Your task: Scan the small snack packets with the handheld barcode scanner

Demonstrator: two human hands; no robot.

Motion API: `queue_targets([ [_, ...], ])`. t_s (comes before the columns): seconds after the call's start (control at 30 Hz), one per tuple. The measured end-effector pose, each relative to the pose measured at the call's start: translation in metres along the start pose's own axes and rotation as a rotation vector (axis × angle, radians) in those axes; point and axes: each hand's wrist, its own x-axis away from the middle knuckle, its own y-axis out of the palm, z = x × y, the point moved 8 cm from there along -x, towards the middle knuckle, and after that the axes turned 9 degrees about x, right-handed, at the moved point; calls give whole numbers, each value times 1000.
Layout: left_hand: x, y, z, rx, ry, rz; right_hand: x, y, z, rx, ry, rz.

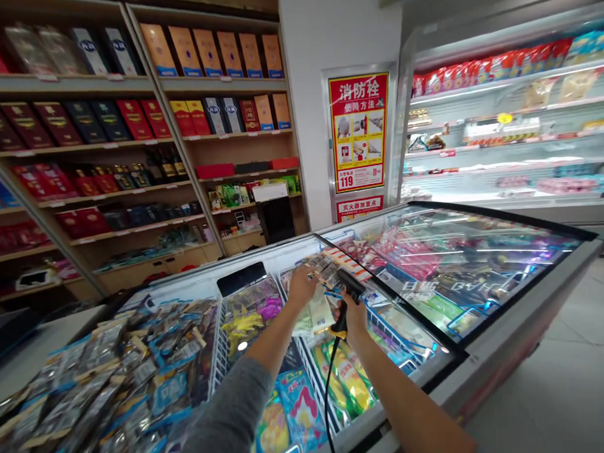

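Observation:
My left hand (301, 284) reaches into the open chest freezer (487, 352) and is closed on a wrapped frozen packet (322, 265), lifted over the baskets. My right hand (352, 316) grips a black and yellow handheld barcode scanner (347, 298), its head pointed at that packet. The scanner's black cable (329, 392) hangs down along my right forearm. Under both hands lie baskets of bright ice-cream wrappers (294, 394).
The freezer's sliding glass lid (453, 260) covers the right half. Many silver and blue packets (103, 375) pile up at the left. Wooden shelves of boxed goods (127, 120) stand behind, a red fire notice (360, 132) on the pillar, a lit chiller (508, 124) at right.

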Motion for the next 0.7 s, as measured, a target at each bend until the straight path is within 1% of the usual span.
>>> queue_targets([
  [0.07,16,-27,-5,11,3,9,8,-2,-4,3,-18,-21],
  [0.13,36,-61,-17,2,-19,21,18,-1,-8,8,-45,-51],
  [0.2,59,-101,-36,-25,-73,42,29,6,-9,25,-79,-89],
  [0.27,83,-146,-59,-67,-149,93,43,21,-4,49,-89,-125],
  [0.33,108,-191,-82,-122,-232,153,63,45,8,69,-64,-179],
  [0.4,132,-235,-103,-179,-295,208,88,78,26,81,-14,-266],
  [0.53,184,-310,-140,-288,-424,284,148,146,68,129,85,-457],
  [0.63,226,-352,-168,-367,-554,321,191,189,99,188,132,-582],
  [0.7,250,-369,-185,-401,-632,320,218,214,120,230,163,-680],
])
